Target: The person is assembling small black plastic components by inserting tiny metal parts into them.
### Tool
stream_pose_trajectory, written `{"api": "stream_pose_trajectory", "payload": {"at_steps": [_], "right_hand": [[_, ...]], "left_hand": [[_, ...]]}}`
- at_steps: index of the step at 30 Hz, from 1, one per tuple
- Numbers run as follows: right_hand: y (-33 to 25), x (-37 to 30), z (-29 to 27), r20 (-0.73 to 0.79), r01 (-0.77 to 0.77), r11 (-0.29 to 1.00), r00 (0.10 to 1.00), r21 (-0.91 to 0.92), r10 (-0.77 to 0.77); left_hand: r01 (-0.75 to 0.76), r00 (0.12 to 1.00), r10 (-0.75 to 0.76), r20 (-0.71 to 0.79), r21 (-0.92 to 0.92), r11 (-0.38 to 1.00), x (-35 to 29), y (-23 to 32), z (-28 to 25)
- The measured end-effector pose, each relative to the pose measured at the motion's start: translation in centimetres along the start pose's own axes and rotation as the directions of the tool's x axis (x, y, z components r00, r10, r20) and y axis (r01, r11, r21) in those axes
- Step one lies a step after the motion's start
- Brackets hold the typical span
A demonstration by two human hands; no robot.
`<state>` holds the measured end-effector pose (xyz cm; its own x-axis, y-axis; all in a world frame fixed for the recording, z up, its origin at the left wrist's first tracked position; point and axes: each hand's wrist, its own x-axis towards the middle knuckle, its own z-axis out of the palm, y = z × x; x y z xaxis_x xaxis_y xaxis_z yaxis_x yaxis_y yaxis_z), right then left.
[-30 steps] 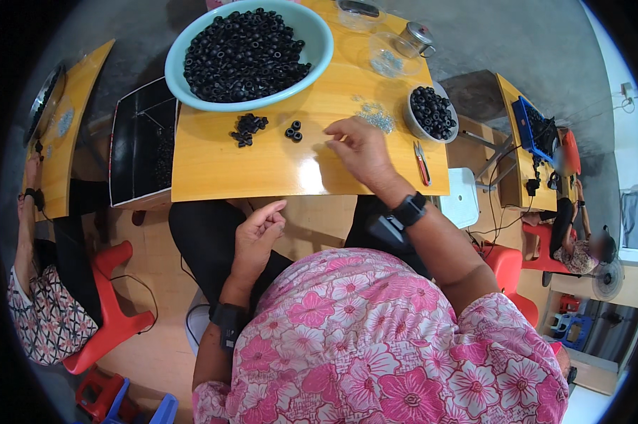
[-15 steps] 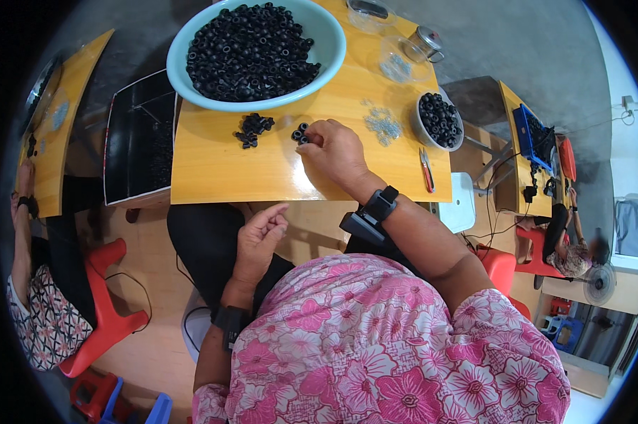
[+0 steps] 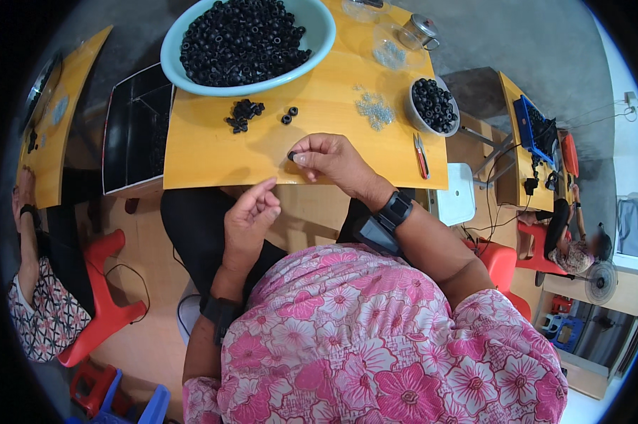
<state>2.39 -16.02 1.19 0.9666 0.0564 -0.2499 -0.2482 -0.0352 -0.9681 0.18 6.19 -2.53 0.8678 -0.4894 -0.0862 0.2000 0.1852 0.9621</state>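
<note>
My right hand (image 3: 331, 161) is closed in a pinch on a small black ring-shaped part (image 3: 291, 155), held above the table's near edge. Just beyond the near edge, my left hand (image 3: 248, 215) has its index finger stretched out and the others loosely bent. Nothing shows in it. A few loose black rings (image 3: 287, 119) lie ahead of my right hand, and a small pile of black parts (image 3: 242, 114) sits to their left. A pale blue basin (image 3: 326, 42) full of black rings stands behind them. Small clear pieces (image 3: 374, 112) are scattered to the right.
A white bowl (image 3: 412, 113) of black parts stands on the right of the yellow table (image 3: 206, 152), near red-handled snips (image 3: 422, 157). Behind are clear tubs (image 3: 393, 53) and a metal cup (image 3: 419, 30). Other people sit at tables on both sides.
My right hand has drawn back from the loose rings toward the near edge, bringing one black ring along. My left index finger has stretched out toward it.
</note>
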Motion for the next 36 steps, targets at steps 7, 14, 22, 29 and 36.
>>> {"api": "stream_pose_trajectory", "payload": {"at_steps": [7,14,22,29,36], "right_hand": [[0.7,-3.5,0.3,0.245,-0.162,0.902,0.967,0.401,0.065],[-0.4,-5.1,0.3,0.179,0.063,0.961,0.977,0.271,-0.114],[-1.2,-5.9,0.4,0.222,0.14,0.975,0.959,0.172,-0.176],[-0.9,-6.0,0.9,0.276,0.065,0.907,0.941,0.415,-0.193],[-1.1,-4.9,-0.3,0.138,0.274,0.962,0.953,0.003,-0.271]], "left_hand": [[-0.033,0.999,0.034,0.008,-0.009,0.999,0.6,2.5,2.5],[0.079,0.996,-0.084,-0.018,-0.184,0.98,-0.1,2.0,4.3],[0.136,0.99,-0.135,0.031,-0.384,0.913,-0.4,2.0,4.5],[0.248,0.967,-0.183,0.175,-0.507,0.825,-0.6,2.2,4.4],[0.237,0.969,-0.176,0.172,-0.47,0.85,0.1,1.6,3.7]]}}
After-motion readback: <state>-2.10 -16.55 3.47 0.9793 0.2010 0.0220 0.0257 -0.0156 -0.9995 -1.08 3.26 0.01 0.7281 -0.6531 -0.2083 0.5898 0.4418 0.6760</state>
